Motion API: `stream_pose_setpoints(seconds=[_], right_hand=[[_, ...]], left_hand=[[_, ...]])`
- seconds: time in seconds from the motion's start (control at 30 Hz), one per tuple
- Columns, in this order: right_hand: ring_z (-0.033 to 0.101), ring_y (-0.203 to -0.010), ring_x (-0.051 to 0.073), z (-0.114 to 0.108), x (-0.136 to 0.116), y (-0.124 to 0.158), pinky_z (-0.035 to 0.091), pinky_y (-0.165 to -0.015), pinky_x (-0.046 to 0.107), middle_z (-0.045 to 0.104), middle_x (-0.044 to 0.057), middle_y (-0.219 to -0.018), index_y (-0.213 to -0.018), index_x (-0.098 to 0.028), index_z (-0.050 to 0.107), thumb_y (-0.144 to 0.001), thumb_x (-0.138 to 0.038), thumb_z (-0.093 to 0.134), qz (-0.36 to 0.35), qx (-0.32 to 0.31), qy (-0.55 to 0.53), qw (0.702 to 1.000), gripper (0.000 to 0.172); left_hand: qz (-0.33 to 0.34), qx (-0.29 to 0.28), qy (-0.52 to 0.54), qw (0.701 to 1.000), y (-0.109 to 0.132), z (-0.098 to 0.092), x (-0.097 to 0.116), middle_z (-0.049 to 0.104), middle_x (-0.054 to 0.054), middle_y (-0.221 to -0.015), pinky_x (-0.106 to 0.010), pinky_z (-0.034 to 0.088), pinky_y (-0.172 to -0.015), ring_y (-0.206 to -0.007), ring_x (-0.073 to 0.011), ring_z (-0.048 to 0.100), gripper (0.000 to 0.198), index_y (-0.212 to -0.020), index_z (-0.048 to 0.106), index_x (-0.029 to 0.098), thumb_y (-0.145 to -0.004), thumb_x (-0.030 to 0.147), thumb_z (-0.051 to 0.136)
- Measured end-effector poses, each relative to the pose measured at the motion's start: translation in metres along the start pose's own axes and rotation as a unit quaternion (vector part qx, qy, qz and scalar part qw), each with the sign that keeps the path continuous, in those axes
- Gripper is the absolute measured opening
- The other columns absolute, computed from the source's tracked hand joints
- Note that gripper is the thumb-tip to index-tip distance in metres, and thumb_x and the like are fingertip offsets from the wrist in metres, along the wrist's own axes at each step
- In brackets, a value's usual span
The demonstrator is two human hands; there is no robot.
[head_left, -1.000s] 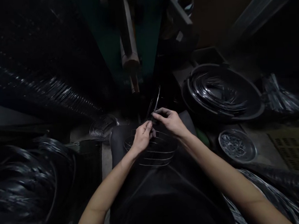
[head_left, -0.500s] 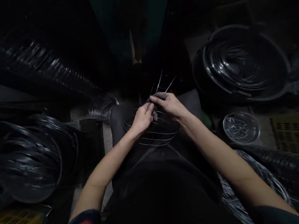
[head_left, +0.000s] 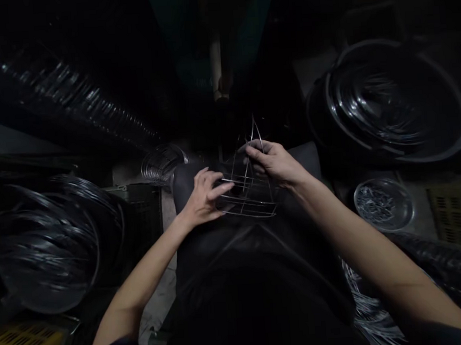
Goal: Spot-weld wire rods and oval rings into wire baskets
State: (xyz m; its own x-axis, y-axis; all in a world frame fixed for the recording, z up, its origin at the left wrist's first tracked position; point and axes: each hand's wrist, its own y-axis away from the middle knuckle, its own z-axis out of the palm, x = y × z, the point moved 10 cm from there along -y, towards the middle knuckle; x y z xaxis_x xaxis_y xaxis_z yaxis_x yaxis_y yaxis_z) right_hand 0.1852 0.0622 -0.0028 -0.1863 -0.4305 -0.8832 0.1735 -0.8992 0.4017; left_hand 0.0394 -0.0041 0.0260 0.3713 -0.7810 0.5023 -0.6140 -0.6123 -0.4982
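Observation:
A wire frame [head_left: 252, 213] of thin curved bars crossed by upright wires stands over my lap. My right hand [head_left: 271, 162] is closed on its upper wires, thumb against the fingers; two wire ends rise above this grip and meet in a point. At the frame's left side is my left hand [head_left: 207, 196], its fingers spread around the ends of the curved bars. Whether those fingertips touch the bars is hard to tell in the dim light.
Round tubs of bent wire stand at left [head_left: 48, 256] and upper right [head_left: 386, 100]. A bowl of short metal pieces [head_left: 375, 205] sits at right, near a yellow crate [head_left: 457, 210]. Wire rings [head_left: 163, 163] lie left of my knees; a dark machine [head_left: 218, 64] is ahead.
My left hand has left the right hand, moved down and left, and spread its fingers. The wire frame has turned and tilted in my right hand, its wire tips now meeting.

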Motion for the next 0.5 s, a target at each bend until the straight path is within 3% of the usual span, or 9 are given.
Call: stream_pose_setpoints(seconds=[0.13, 0.27, 0.5], right_hand=[[0.031, -0.037, 0.000, 0.002, -0.046, -0.027, 0.021, -0.034, 0.015, 0.055, -0.005, -0.060, -0.086, -0.015, 0.061, -0.067, -0.050, 0.080, -0.062, 0.012, -0.013, 0.998, 0.044], [0.036, -0.038, 0.002, 0.009, -0.082, -0.051, 0.025, -0.033, 0.015, 0.054, -0.004, -0.059, -0.084, -0.015, 0.058, -0.073, -0.046, 0.077, -0.097, 0.009, 0.010, 0.995, 0.037], [0.045, -0.036, 0.004, 0.013, -0.100, -0.081, 0.030, -0.031, 0.014, 0.052, -0.005, -0.052, -0.074, -0.017, 0.050, -0.084, -0.039, 0.068, -0.108, 0.037, 0.051, 0.992, 0.030]], left_hand=[[-0.019, 0.100, 0.030, 0.994, -0.035, -0.033, -0.025, 0.051, -0.011, -0.121, -0.045, 0.043, -0.092, -0.108, -0.0246, 0.053, 0.091, -0.136, 0.019, 0.030, -0.067, 0.042, 0.078], [-0.012, 0.154, 0.010, 0.988, -0.054, -0.048, -0.035, 0.052, -0.011, -0.117, -0.045, 0.046, -0.090, -0.107, -0.0250, 0.053, 0.091, -0.131, 0.021, 0.028, -0.063, 0.040, 0.081], [0.028, 0.191, 0.044, 0.980, -0.075, -0.055, -0.044, 0.052, -0.011, -0.117, -0.045, 0.047, -0.087, -0.105, -0.0248, 0.053, 0.094, -0.135, 0.024, 0.026, -0.062, 0.030, 0.082]])
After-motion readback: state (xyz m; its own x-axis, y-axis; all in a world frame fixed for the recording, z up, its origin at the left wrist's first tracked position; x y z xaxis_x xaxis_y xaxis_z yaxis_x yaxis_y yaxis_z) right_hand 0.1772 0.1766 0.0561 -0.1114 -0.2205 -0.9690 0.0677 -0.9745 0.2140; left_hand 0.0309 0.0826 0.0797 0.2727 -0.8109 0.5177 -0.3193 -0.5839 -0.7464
